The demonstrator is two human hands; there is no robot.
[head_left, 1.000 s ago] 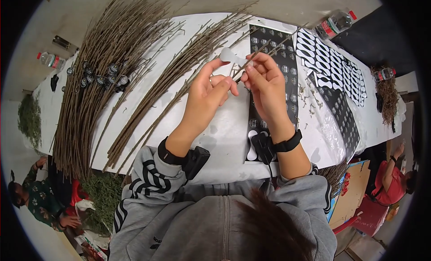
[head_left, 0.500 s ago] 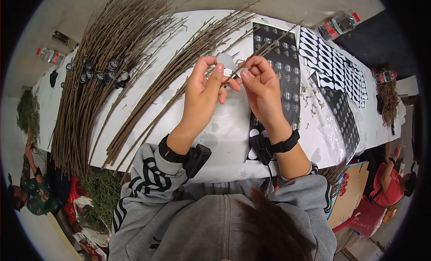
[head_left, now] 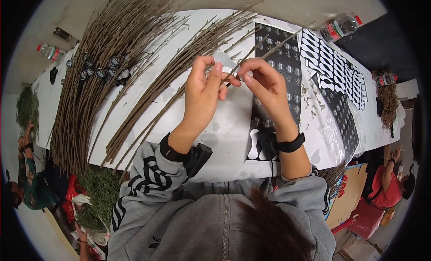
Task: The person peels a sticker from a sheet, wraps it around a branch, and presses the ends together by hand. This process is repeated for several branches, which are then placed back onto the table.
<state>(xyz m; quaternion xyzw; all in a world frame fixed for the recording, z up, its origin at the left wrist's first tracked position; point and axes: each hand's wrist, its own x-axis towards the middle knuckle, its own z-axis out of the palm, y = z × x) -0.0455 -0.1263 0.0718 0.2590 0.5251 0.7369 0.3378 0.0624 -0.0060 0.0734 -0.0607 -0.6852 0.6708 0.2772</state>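
Over the white table [head_left: 224, 146], your left hand [head_left: 200, 92] pinches the pale label [head_left: 225, 59], thumb on top, right by the twig [head_left: 244, 60]. Your right hand [head_left: 269, 90] has fingertips closed at the twig; can't tell exactly what they grip. Twig bundle [head_left: 173, 72] lies left, dark printed sheet [head_left: 280, 54] right.

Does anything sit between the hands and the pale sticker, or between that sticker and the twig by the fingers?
Nothing visible: the left hand pinches the pale sticker, right beside the twig. The right hand, also there, partly hides whether they touch.
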